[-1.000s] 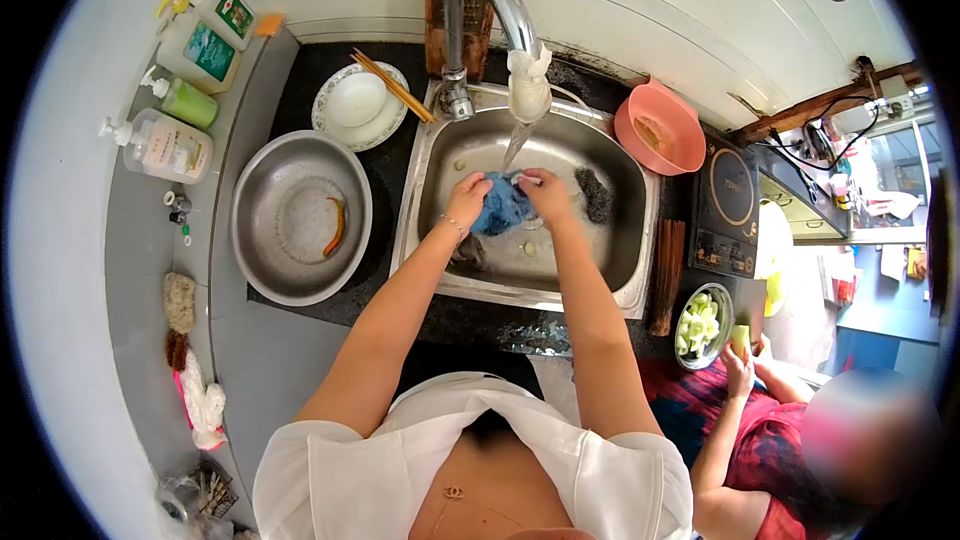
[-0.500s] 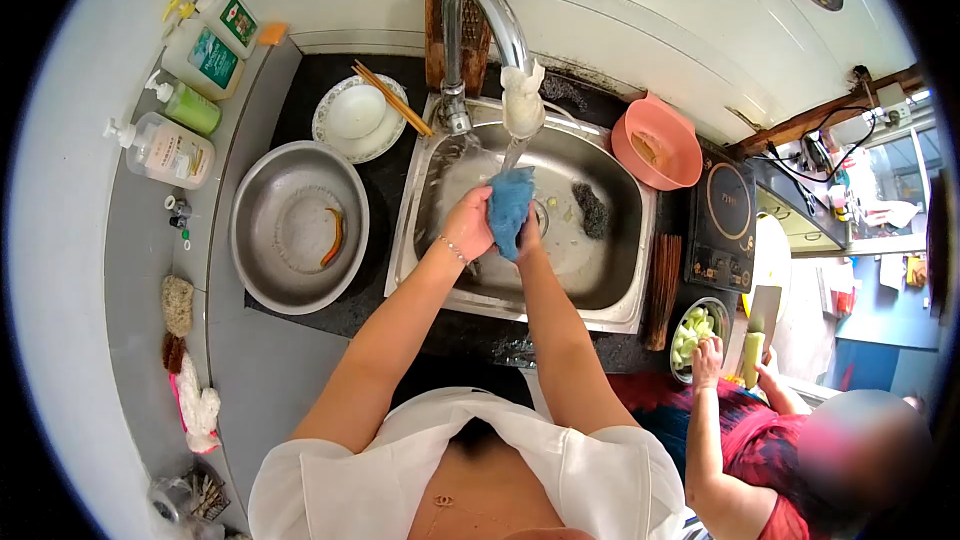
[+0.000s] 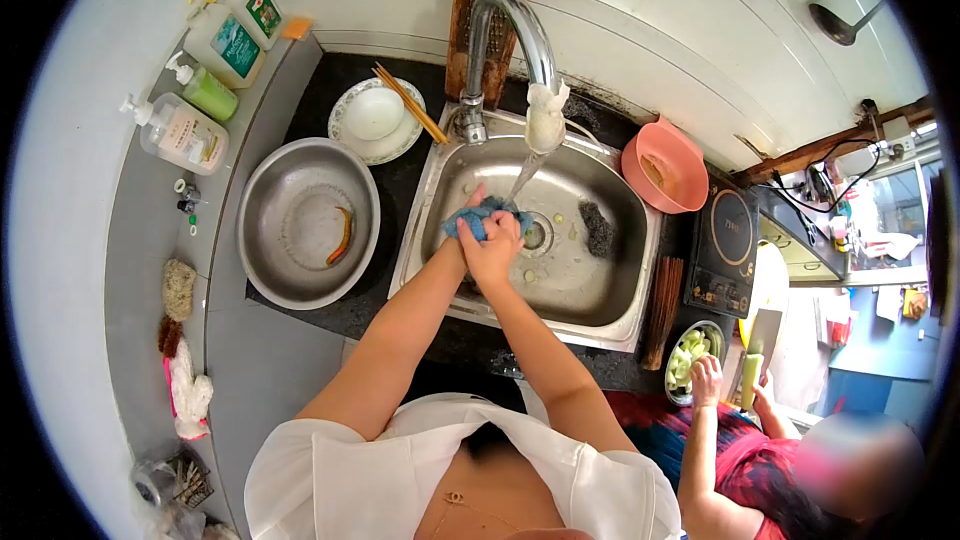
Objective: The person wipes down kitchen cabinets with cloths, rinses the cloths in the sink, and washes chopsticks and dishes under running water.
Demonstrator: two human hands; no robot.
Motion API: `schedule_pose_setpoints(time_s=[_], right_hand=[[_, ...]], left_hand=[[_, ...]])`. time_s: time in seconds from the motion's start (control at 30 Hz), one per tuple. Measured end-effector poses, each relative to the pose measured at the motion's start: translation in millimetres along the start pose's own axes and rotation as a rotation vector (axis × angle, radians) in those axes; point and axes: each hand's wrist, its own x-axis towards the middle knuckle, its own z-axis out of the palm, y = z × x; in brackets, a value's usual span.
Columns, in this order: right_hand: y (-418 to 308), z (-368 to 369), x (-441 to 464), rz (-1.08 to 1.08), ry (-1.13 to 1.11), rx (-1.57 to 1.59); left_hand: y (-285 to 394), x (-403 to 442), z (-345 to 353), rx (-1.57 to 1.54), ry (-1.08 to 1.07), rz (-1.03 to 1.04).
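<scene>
A wet blue cloth (image 3: pixel 478 220) is bunched between my two hands, over the left part of the steel sink (image 3: pixel 590 300). My left hand (image 3: pixel 462 236) is mostly under the cloth, holding it from below. My right hand (image 3: pixel 494 248) presses on the cloth from above, its fingers closed round it. Water runs from the faucet (image 3: pixel 515 15), through a white cloth tied at its spout, beside my hands. A dark scouring pad (image 3: pixel 597 230) lies at the right in the sink, and small pale scraps lie near the drain (image 3: pixel 538 235).
A steel basin (image 3: pixel 260 240) with an orange-brown strip stands left, chopsticks (image 3: pixel 412 103) and dishes (image 3: pixel 350 135) behind. Right are a pink basin (image 3: pixel 672 165), a brush (image 3: pixel 663 315) and a cooktop (image 3: pixel 722 240). Another person's hand (image 3: pixel 706 380) is at a bowl of green pieces (image 3: pixel 692 350).
The blue cloth has gone from being held up under the faucet to bunched lower and further left. My right hand has moved left, over my left hand. The view has shifted slightly.
</scene>
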Motion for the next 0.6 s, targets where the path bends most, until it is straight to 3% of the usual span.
schedule_pose_setpoints(time_s=[0.1, 0.17, 0.2, 0.3, 0.4, 0.5, 0.6], right_hand=[[30.8, 11.4, 20.7, 0.111, -0.067, -0.103], [60.3, 29.8, 34.8, 0.371, -0.129, -0.078], [67.6, 30.8, 39.1, 0.501, -0.156, -0.064], [85.2, 28.4, 43.3, 0.572, -0.288, 0.05], [123.1, 40.7, 32.5, 0.548, -0.548, 0.384], [99.5, 2.5, 38.4, 0.404, -0.683, 0.458], [106.3, 0.9, 33.3, 0.297, -0.664, 0.492]], left_hand=[[-18.7, -6.1, 22.9, 0.236, 0.357, 0.022], [-23.8, -8.3, 29.3, 0.258, 0.317, 0.018], [-22.7, -6.4, 27.0, 0.206, 0.139, -0.001], [-22.3, -4.9, 20.3, 0.401, 0.31, 0.119], [-19.3, -10.9, 20.9, 1.098, 0.568, 0.151], [-16.1, 14.3, -30.9, 1.556, 0.729, 0.276], [7.7, 26.7, -30.5, 1.498, 0.577, 0.426]])
